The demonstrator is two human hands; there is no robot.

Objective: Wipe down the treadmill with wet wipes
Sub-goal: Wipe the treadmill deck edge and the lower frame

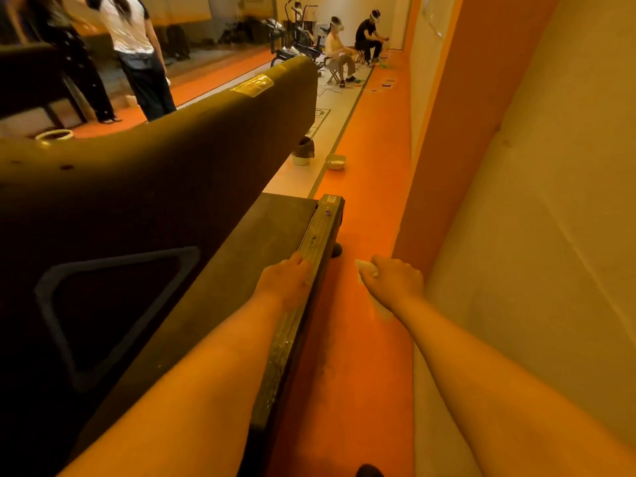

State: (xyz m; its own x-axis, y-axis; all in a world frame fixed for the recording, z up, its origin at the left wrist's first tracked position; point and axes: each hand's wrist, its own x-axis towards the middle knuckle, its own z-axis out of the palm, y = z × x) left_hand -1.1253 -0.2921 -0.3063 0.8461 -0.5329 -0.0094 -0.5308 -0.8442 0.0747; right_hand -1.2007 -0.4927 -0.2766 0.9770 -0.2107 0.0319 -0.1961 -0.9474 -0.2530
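The dark treadmill fills the left of the head view, with its console arm (192, 139) stretching away and its belt deck (247, 242) below. Along the deck's right edge runs a narrow side rail (325, 218). My left hand (285, 280) rests on that rail, its fingers curled over the rail's top edge. To the right of the rail, above the orange floor, my right hand (395, 278) holds a crumpled white wet wipe (365, 268) that sticks out past the fingers. The wipe is not touching the treadmill.
A beige wall (533, 235) runs close along the right, leaving a narrow orange floor strip (364, 187). A small bin (303, 153) and a shallow bowl (335, 161) sit on the floor beyond the treadmill. Two people stand at the back left; others sit further off.
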